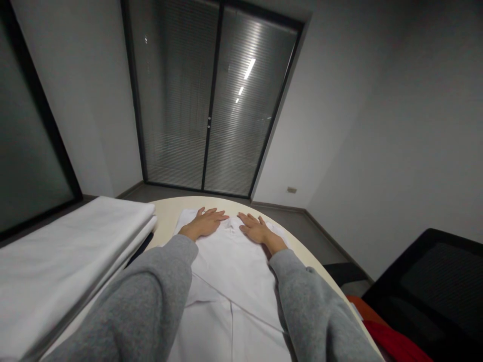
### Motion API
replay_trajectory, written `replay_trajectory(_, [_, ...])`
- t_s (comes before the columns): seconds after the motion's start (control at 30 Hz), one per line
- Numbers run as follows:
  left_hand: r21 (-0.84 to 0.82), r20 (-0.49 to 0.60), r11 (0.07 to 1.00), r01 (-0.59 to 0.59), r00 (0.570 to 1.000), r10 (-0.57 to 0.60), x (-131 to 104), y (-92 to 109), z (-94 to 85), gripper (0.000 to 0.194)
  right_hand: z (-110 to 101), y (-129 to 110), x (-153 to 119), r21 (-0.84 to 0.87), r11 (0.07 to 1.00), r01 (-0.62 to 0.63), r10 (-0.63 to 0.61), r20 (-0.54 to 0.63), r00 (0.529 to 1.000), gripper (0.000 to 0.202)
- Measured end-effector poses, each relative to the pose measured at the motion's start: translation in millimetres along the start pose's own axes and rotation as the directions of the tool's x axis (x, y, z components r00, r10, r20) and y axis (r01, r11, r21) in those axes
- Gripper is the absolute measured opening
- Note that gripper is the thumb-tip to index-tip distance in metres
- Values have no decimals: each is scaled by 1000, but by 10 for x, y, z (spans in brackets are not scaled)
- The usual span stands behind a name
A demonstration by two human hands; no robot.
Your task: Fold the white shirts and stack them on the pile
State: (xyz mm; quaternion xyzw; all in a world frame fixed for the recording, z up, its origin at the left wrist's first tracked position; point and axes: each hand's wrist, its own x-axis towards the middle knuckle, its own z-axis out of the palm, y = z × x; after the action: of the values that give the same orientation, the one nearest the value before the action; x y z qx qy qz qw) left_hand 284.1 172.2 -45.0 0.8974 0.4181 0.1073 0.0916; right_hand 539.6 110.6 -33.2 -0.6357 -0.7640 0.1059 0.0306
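A white shirt [234,266] lies spread on the round table, its collar end at the far side and layers of cloth overlapping nearer me. Across the far left part of it my left hand [206,222] rests flat, fingers stretched out. My right hand [256,230] lies palm down on the far right part, its fingers apart. Between the two hands a small collar or button area [231,226] shows. Neither hand grips the cloth. Grey sleeves cover both forearms and hide parts of the shirt's sides.
A thick folded white cloth [75,251] is at the left, with something dark under its edge. The pale table [169,207] has a curved far rim. At the right stands a black mesh chair [437,286], with red fabric [392,342] near it. Glass doors [211,100] stand beyond.
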Motion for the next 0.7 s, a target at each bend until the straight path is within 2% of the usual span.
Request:
replay_trajectory(0.13, [31, -14, 998, 47, 999, -47, -36, -75, 10, 55, -63, 168, 2, -24, 997, -67, 67, 19, 998, 68])
replay_trajectory(0.23, [44, -41, 996, 81, 996, -79, -68, -102, -1, 53, -59, 209, -13, -38, 993, -112, 111, -21, 994, 70])
replay_trajectory(0.33, [51, -93, 994, 95, 992, -90, -91, -75, -48, 47, -61, 195, -38, -48, 986, -163, 158, -87, 984, 65])
replay_trajectory(0.47, [75, -181, 995, 61, 982, -46, -92, 39, -106, 51, -176, 17, -72, -80, 972, -222, 195, -256, 947, 55])
replay_trajectory(0.57, [88, -127, 996, 0, 992, 11, -83, 109, -86, 55, -238, -252, -61, -114, 975, -189, 133, -378, 916, 60])
replay_trajectory(0.63, [91, -61, 996, -16, 998, 22, -84, 116, -57, 53, -198, -409, -39, -138, 987, -86, 37, -326, 945, 61])
replay_trajectory(0.7, [89, -11, 996, 2, 1000, -1, -90, 92, -39, 53, -109, -473, -17, -132, 991, 14, -40, -192, 981, 62])
